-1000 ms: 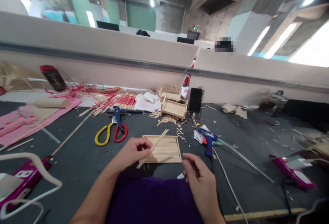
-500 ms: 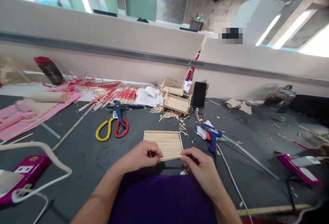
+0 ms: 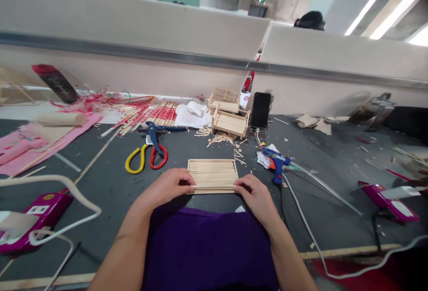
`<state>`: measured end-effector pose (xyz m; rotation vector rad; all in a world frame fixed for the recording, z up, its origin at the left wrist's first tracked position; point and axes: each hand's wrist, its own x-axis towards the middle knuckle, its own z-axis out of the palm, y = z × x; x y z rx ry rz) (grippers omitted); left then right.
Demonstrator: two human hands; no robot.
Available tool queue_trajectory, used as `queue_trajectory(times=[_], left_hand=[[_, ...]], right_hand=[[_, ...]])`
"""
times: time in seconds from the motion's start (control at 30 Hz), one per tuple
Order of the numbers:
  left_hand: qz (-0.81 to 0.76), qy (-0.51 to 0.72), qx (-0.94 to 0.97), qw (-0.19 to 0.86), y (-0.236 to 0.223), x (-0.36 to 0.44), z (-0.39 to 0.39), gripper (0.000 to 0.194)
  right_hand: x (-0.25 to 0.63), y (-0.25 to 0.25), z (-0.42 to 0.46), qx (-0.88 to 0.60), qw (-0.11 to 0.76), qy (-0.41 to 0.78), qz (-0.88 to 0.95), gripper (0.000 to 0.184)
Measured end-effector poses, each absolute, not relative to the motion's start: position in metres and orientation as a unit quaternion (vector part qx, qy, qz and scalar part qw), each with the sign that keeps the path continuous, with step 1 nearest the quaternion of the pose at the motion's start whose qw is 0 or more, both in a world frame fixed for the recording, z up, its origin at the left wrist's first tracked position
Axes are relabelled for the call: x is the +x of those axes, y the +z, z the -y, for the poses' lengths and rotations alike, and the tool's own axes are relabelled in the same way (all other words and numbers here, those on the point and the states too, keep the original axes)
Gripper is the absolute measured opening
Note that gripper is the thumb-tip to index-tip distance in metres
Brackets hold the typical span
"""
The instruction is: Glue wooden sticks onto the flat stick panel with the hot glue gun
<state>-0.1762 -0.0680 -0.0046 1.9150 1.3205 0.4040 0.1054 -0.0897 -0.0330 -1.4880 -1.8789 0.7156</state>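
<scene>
A rectangular panel of slim wooden sticks [image 3: 213,171], laid side by side in a frame, rests on the dark table before me. Along its near edge runs a thin wooden stick [image 3: 214,187]. My left hand [image 3: 171,186] pinches the stick's left end between thumb and fingers, at the panel's near left corner. At the near right corner, my right hand [image 3: 256,193] pinches the other end. The fingertips partly hide both ends, and whether the stick touches the panel all along is hard to tell.
Yellow-and-red-handled cutters [image 3: 154,148] lie to the left. A blue glue gun [image 3: 277,162] with its cord lies right. Small wooden models [image 3: 230,122], stick offcuts [image 3: 222,138] and a phone [image 3: 260,110] stand behind. Purple power strips [image 3: 50,211] lie at the left and right.
My left hand has slid left along the near edge to the panel's left corner, uncovering more of the panel. My right hand stays at the right corner. The view has tilted down slightly.
</scene>
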Motion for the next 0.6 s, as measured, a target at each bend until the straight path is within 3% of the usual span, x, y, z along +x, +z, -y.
queue_trajectory(times=[0.6], left_hand=[[-0.521, 0.157, 0.724, 0.424, -0.0045, -0.1819, 0.0653, 0.018]], right_hand=[[0.1089, -0.0368, 0.0894, -0.553, 0.292, 0.284, 0.727, 0.013]])
